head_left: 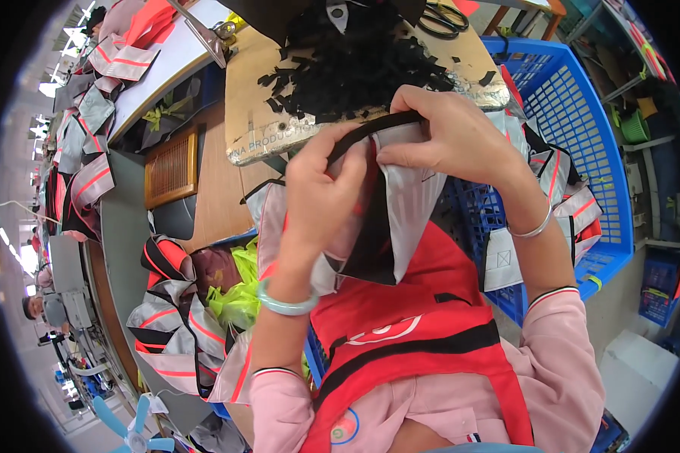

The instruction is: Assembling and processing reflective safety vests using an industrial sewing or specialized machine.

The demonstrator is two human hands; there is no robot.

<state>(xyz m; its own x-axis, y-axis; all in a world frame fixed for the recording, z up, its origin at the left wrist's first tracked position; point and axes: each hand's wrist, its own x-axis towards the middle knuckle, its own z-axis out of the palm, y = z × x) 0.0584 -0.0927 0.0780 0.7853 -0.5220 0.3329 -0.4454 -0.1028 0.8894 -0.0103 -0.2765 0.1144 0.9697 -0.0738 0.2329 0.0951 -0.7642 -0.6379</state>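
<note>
Both hands hold a silver-grey fabric piece with black edging and a black panel, in front of my chest. My left hand grips its black-bound upper edge, thumb and fingers pinched together. On the other side, my right hand pinches the same edge between thumb and fingers. The fabric hangs below the hands over my red apron. Just beyond it, a heap of black fabric scraps covers much of a worn, light-coloured tabletop.
Black-handled scissors lie at the tabletop's far right. A blue plastic basket with silver-and-orange fabric pieces stands at the right. At the left are bundled striped pieces, yellow-green material and a wood-framed panel.
</note>
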